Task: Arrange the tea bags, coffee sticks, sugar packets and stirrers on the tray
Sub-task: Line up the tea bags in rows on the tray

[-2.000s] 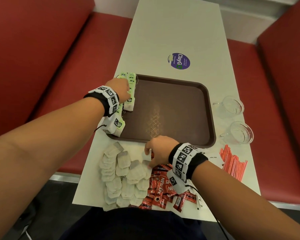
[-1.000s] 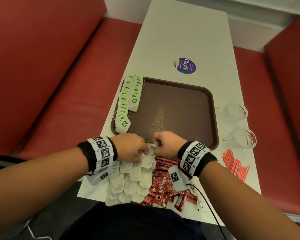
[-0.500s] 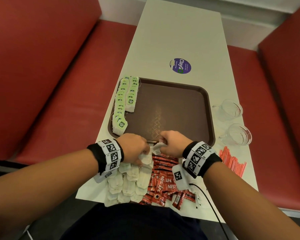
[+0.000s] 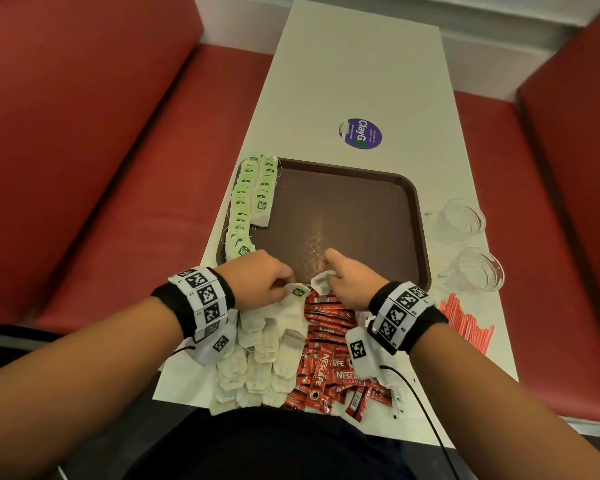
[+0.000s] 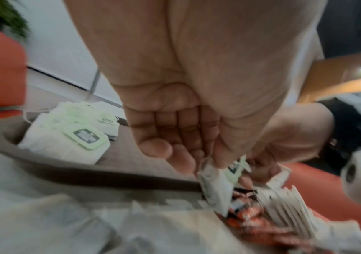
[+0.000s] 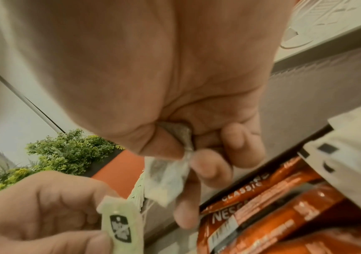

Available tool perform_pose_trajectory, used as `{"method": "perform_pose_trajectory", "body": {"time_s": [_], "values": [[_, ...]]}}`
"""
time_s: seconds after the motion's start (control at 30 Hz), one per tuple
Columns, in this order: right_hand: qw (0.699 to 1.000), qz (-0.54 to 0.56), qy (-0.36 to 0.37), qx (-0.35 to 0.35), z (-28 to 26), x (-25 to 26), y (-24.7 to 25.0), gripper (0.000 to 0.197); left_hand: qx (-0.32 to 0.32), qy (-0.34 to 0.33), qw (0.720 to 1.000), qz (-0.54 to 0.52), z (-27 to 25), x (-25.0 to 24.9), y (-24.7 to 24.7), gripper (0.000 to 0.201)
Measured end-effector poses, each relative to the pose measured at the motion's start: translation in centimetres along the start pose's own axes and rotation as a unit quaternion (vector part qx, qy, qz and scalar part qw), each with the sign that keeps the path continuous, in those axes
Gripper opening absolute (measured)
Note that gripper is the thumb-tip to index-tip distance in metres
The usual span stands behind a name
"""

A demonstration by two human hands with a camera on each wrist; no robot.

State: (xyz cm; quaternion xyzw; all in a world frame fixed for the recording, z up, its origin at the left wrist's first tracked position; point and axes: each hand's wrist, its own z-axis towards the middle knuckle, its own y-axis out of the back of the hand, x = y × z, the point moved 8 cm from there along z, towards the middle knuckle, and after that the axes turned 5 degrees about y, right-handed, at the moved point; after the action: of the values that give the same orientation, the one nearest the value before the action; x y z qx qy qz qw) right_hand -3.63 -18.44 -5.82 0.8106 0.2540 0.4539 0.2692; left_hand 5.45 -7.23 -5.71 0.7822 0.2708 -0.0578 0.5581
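Note:
A brown tray (image 4: pixel 343 209) holds two rows of green-tagged tea bags (image 4: pixel 253 199) along its left side. At the tray's near rim my left hand (image 4: pixel 284 285) pinches a tea bag with a green tag (image 4: pixel 297 292), also seen in the left wrist view (image 5: pixel 216 183). Close beside it my right hand (image 4: pixel 329 271) pinches a second white tea bag (image 4: pixel 321 284) between thumb and forefinger (image 6: pixel 168 178). Under both hands lie a pile of loose tea bags (image 4: pixel 267 355) and red coffee sticks (image 4: pixel 329 358). Red stirrers (image 4: pixel 465 323) lie to the right.
Two glass cups (image 4: pixel 461 220) (image 4: pixel 478 270) stand right of the tray. White packets (image 5: pixel 288 211) lie partly hidden under my right wrist. A purple sticker (image 4: pixel 360 133) is on the white table beyond the tray. Red benches flank the table.
My left hand came back from the tea bag rows on the tray to the loose pile. Both hands have picked tea bags out of it and lifted them a little toward the tray's rim.

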Motion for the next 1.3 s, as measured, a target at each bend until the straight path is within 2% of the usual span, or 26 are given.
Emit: {"method": "perform_pose_trajectory", "body": {"time_s": [0.13, 0.23, 0.33, 0.4, 0.5, 0.63, 0.8, 1.03, 1.17, 1.23, 1.27, 1.3], "values": [[1.0, 0.016, 0.0, -0.014, 0.1, 0.1, 0.5, 0.029, -0.03, 0.02, 0.997, -0.072, -0.3, 1.1, 1.7, 0.012], [0.999, 0.039, -0.008, -0.033, 0.3, 0.1, 0.7, 0.024, -0.054, 0.045, 0.993, -0.094, -0.4, 2.0, 2.7, 0.01], [0.998, 0.037, 0.022, -0.054, 0.3, 1.1, 1.1, 0.006, -0.069, 0.06, 0.99, -0.109, -0.5, 2.6, 3.6, 0.009], [0.997, 0.042, 0.035, -0.055, 0.4, 1.6, 1.2, 0.013, -0.077, 0.066, 0.987, -0.125, -0.5, 2.9, 4.2, 0.01], [0.994, 0.072, 0.032, -0.07, 0.8, 1.5, 1.5, 0.02, -0.066, 0.067, 0.985, -0.142, -0.4, 3.1, 4.6, 0.012], [0.987, 0.119, 0.045, -0.096, 0.9, 1.5, 2.1, 0.024, -0.041, 0.069, 0.991, -0.104, -0.3, 2.9, 4.3, 0.014], [0.984, 0.132, 0.058, -0.104, 0.6, 1.9, 2.5, 0.035, -0.1, 0.082, 0.987, -0.097, -0.2, 3.2, 5.2, 0.011], [0.971, 0.18, 0.051, -0.148, 1.2, 1.3, 2.9, 0.022, -0.186, 0.059, 0.966, -0.17, -0.6, 3.7, 7.3, 0.005], [0.968, 0.186, 0.052, -0.161, 1.2, 1.5, 3.3, 0.04, -0.257, 0.081, 0.945, -0.187, -1.2, 4.7, 8.7, 0.004], [0.968, 0.188, 0.037, -0.164, 1.2, 1.1, 3.3, 0.061, -0.284, 0.093, 0.934, -0.194, -1.5, 5.3, 9.2, 0.004], [0.968, 0.184, 0.03, -0.165, 1.3, 1.0, 3.3, 0.063, -0.289, 0.097, 0.931, -0.2, -1.5, 5.5, 9.3, 0.004], [0.97, 0.177, 0.03, -0.165, 1.3, 1.1, 3.5, 0.056, -0.291, 0.098, 0.929, -0.205, -1.6, 5.6, 9.3, 0.003]]}}
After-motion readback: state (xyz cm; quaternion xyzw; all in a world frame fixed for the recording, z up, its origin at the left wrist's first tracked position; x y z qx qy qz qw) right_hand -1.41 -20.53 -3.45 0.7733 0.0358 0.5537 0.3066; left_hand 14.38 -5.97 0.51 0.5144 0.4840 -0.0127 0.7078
